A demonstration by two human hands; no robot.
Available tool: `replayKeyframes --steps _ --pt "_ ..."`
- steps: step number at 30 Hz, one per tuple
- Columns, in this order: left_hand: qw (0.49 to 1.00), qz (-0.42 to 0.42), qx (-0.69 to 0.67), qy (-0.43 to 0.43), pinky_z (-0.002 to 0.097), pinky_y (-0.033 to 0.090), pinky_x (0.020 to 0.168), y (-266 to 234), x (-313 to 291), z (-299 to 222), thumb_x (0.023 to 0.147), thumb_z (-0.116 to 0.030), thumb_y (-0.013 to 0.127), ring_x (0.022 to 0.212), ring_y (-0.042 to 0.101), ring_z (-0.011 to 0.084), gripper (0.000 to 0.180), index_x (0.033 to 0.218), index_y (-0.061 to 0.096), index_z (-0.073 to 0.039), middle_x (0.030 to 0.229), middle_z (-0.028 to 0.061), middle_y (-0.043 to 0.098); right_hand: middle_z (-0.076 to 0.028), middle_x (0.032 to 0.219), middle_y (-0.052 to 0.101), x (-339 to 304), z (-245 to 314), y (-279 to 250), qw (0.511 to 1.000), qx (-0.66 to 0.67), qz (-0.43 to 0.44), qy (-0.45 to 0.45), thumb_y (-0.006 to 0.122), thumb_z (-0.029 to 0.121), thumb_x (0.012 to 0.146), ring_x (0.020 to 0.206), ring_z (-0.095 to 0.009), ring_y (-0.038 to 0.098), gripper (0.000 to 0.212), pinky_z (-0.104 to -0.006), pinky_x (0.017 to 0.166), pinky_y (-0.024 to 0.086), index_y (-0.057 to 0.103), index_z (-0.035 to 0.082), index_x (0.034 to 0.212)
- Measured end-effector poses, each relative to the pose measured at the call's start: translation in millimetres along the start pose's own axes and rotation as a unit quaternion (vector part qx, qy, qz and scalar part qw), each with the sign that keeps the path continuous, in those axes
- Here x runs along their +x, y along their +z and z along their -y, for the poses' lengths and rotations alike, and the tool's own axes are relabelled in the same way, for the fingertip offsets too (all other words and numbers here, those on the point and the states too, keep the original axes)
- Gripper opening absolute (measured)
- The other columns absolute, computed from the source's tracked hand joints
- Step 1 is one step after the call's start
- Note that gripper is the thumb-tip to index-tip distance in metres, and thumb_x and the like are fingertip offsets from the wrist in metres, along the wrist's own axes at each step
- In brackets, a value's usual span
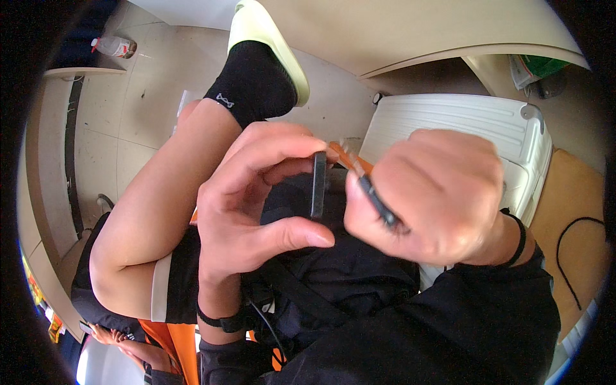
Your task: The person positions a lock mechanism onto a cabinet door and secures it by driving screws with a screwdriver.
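My left hand (240, 192) curves round a thin, dark flat piece (318, 186), seen edge-on. The index fingertip touches its top end, and the thumb is close below its lower end. Just to the right, my right hand (436, 196) is closed in a fist, back of the hand upward. Out of the fist sticks a slim black thing (377, 200) with what look like bristles, blurred by motion; its kind is unclear. A blurred orange-brown strip (346, 156) lies between the two hands. Both hands are above my lap.
My bent leg in a black sock (247, 80) and pale slipper (266, 22) lies ahead. A white ribbed suitcase (443, 119) stands right, near a brown board (571, 212) with a black cord (559, 247). A bottle (115, 47) lies far left. Another person's hands (106, 335) hold a phone lower left.
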State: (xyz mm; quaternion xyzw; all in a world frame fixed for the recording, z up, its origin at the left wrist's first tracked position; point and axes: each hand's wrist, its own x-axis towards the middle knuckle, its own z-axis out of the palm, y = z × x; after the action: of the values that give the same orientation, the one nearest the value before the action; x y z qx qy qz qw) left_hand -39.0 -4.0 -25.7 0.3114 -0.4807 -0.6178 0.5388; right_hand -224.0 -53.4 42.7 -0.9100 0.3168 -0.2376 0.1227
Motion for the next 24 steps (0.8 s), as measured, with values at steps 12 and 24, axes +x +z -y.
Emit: replayKeyframes --steps 12,24 --pt "0.971 -0.069 -0.190 -0.128 0.0403 0.049 0.087 -3.8 -5.4 -12.8 0.069 -0.050 0.068 0.099 0.060 0.0332 0.083 0.123 0.041 0.007 0.109 0.0187 0.056 -0.011 0.065 0.056 6.6 -7.1 -6.4 0.984 0.149 0.046 0.090 0.060 0.008 0.080 0.052 -0.021 0.055 0.013 -0.0274 0.050 0.043 0.057 -0.004 0.081" --pt "0.967 -0.076 -0.186 -0.156 0.0366 0.045 0.091 -3.0 -6.9 -13.7 0.064 -0.049 0.073 0.104 0.057 0.0264 0.087 0.122 0.041 0.009 0.114 0.0172 0.054 -0.013 0.080 0.066 4.1 -7.3 -5.9 0.987 0.146 0.063 0.030 0.068 -0.002 0.071 0.063 -0.023 0.065 0.023 -0.0272 0.056 0.050 0.060 -0.003 0.092"
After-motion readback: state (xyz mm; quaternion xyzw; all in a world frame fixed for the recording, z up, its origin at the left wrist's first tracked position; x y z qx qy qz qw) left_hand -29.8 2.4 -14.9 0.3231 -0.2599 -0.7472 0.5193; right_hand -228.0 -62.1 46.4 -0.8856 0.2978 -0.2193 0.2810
